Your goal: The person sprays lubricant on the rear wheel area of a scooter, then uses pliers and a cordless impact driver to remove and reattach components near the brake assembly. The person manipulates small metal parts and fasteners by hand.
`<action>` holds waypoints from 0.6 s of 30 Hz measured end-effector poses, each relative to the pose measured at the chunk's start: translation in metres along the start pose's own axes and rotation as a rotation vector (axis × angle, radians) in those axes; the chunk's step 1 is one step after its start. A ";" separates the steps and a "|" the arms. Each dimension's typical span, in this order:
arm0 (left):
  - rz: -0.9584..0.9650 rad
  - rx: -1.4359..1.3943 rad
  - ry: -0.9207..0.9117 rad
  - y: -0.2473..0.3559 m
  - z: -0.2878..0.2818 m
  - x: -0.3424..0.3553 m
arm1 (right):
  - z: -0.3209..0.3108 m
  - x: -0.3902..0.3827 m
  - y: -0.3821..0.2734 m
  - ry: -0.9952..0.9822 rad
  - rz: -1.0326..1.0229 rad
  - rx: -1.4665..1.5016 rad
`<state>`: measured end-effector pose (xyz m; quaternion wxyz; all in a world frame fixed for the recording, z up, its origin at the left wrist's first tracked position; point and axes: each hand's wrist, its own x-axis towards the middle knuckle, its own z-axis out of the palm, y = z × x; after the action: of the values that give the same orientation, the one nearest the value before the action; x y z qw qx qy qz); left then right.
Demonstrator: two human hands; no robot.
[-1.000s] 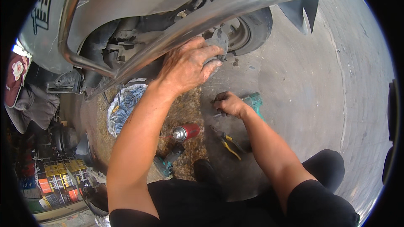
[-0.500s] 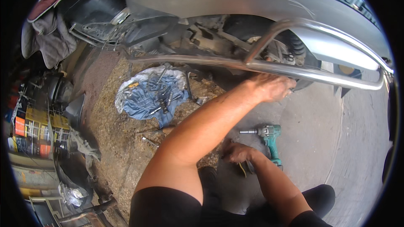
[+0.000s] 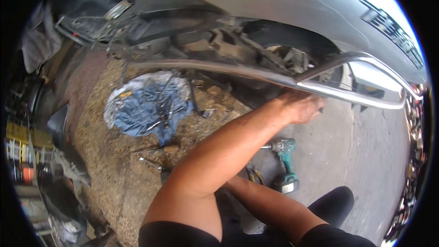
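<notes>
My left hand (image 3: pixel 302 106) reaches far out, just below the shiny metal rail (image 3: pixel 274 78) by the vehicle's wheel. Its fingers are curled closed, with a small dark bit showing at their tips; what it is cannot be made out. My right forearm (image 3: pixel 270 206) passes under the left arm, which hides the right hand's fingers. Beside that forearm lie pliers with yellow-edged handles (image 3: pixel 256 174). A teal cordless impact wrench (image 3: pixel 286 158) rests on the concrete, its nose partly behind my left arm. Left of the arm are a wooden-handled screwdriver (image 3: pixel 170 148) and a slim metal tool (image 3: pixel 151 163).
Several tools lie on a blue and white cloth (image 3: pixel 137 121) on the gritty ground. Behind the rail is an open wheel arch with a tire (image 3: pixel 292 34) under a silver body panel (image 3: pixel 274 0). Dark vehicle parts (image 3: pixel 98 4) stand far left, yellow boxes (image 3: pixel 25 137) nearer.
My right hand has moved left, from beside the impact wrench to behind my left arm, uncovering the pliers. The left hand stays near the rail. The whole view has shifted.
</notes>
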<state>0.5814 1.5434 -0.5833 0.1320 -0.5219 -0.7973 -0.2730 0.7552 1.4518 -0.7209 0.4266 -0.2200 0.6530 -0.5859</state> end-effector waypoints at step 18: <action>-0.127 -0.082 -0.142 -0.007 -0.028 -0.001 | -0.206 -0.195 -0.113 0.900 0.030 0.115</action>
<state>0.5738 1.5245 -0.5630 0.0362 -0.4933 -0.8243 -0.2754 0.6683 1.6999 -0.5652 0.1201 0.0903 0.7430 -0.6522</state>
